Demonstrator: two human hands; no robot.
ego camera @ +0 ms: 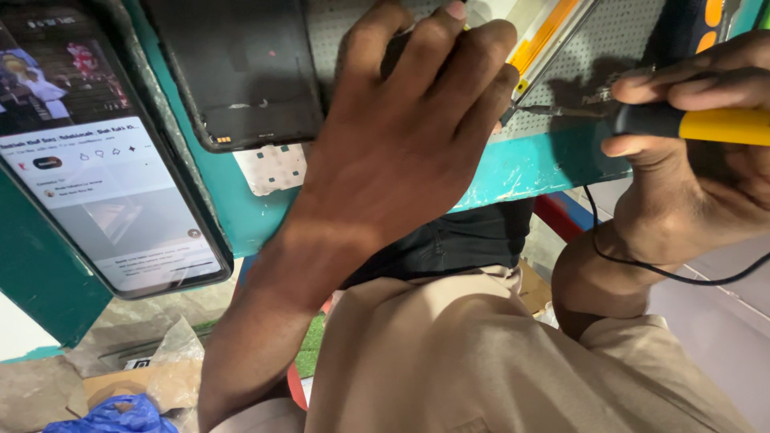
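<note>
Gripping yellow-handled screwdriver (706, 124) (right hand (690, 168)) near phone (104, 160)

Both hands reach forward, the left hand (401, 136) palm-down with curled fingers, the right hand (690, 152) fisted in a grip.

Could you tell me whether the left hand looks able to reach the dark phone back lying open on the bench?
Probably yes: the left hand rests on the teal bench right beside the dark phone back, with nothing visible between them.
</note>
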